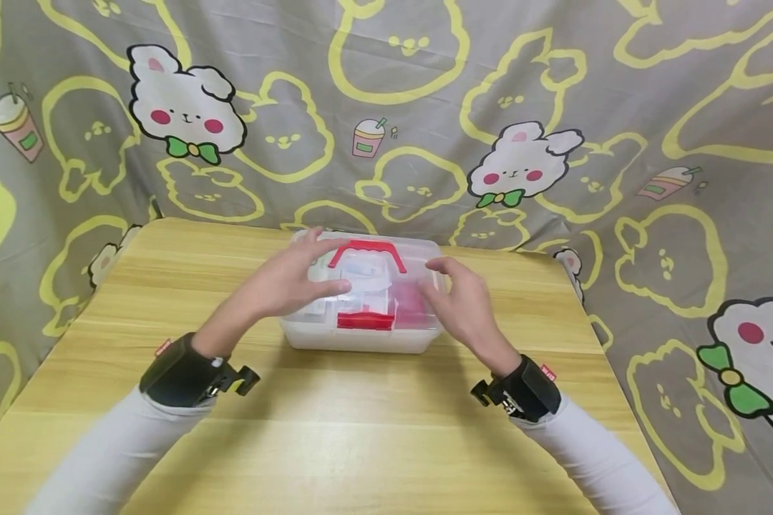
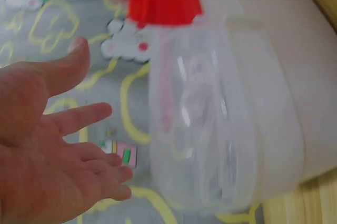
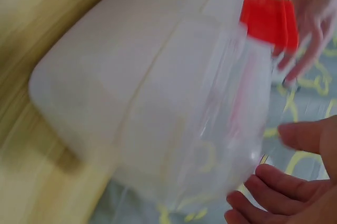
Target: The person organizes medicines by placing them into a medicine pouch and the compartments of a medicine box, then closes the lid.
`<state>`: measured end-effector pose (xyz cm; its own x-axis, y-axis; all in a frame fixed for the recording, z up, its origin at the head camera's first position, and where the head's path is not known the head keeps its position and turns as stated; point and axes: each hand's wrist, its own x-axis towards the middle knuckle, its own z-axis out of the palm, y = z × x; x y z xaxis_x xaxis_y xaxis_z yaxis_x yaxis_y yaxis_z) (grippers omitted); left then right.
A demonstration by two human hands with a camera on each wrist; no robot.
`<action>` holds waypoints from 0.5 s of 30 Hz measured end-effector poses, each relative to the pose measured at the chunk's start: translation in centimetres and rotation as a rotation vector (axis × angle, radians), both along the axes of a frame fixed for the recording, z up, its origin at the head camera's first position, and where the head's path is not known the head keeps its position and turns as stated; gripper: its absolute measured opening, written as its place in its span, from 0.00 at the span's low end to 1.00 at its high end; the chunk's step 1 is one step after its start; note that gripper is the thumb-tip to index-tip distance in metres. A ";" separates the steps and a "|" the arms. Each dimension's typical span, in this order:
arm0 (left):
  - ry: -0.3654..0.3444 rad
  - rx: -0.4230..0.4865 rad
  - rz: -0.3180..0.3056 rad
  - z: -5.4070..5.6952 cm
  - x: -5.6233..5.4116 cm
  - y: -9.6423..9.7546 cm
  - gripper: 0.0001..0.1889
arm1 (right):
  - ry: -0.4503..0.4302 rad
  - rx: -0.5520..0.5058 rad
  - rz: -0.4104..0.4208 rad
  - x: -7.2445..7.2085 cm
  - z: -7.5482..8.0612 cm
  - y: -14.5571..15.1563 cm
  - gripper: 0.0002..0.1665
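Observation:
A clear plastic storage box [image 1: 354, 342] with a milky base stands at the back of the table, its lid down. On the lid lies a red carrying handle [image 1: 368, 245], and a red latch [image 1: 364, 320] sits at the front. Through the plastic show white packets [image 1: 366, 277] and something pink [image 1: 409, 304]. My left hand [image 1: 286, 275] hovers over the box's left side, fingers spread and holding nothing; the left wrist view shows it apart from the box. Beside the right end is my right hand [image 1: 465, 304], fingers loosely bent; fingertip contact is unclear.
The box rests on a light wood-grain table [image 1: 348, 429]. Behind and at both sides hangs a grey curtain [image 1: 419, 79] with yellow outlines and white cartoon rabbits, close to the table's back edge.

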<state>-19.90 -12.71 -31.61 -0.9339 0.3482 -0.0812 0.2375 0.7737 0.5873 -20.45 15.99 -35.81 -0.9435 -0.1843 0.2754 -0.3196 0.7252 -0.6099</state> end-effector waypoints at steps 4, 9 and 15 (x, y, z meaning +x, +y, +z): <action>-0.007 -0.071 -0.035 -0.7 0.0 1.7 0.49 | -0.016 0.111 0.085 1.2 0.0 -1.9 0.37; -0.051 -0.135 -0.068 -1.3 0.5 2.3 0.57 | -0.039 0.202 0.154 2.3 -0.4 -2.9 0.52; -0.001 -0.173 -0.097 -2.4 1.5 2.6 0.62 | 0.012 0.272 0.191 2.7 -1.6 -2.9 0.60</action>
<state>-18.42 -10.15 -33.97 -0.8963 0.4178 -0.1485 0.3158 0.8367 0.4475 -17.73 13.12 -37.42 -0.8820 -0.4257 0.2022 -0.4712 0.7874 -0.3975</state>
